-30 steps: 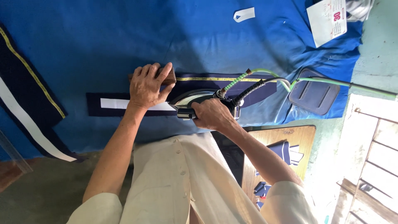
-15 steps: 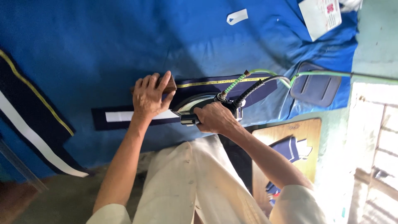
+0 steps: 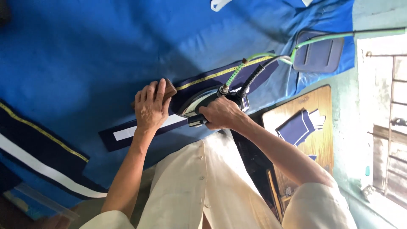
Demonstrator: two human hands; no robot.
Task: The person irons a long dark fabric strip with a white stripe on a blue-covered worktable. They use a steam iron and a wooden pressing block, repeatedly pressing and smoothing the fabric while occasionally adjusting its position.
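On the blue-covered bench (image 3: pixel 85 51), a navy fabric strip (image 3: pixel 212 80) with a yellow-marked edge and a white band is lying at a slant. The right hand (image 3: pixel 220 114) is gripping the steam iron (image 3: pixel 199 101), fingers wrapped tight around its handle, the iron sitting on the strip. The left hand (image 3: pixel 149 106) is pressing a brown wooden block (image 3: pixel 168 89) onto the strip just beside the iron, fingers held together and curled over the block. Green and black hoses (image 3: pixel 243 74) are running from the iron's rear. A second navy piece (image 3: pixel 38 157) is lying well apart at the left.
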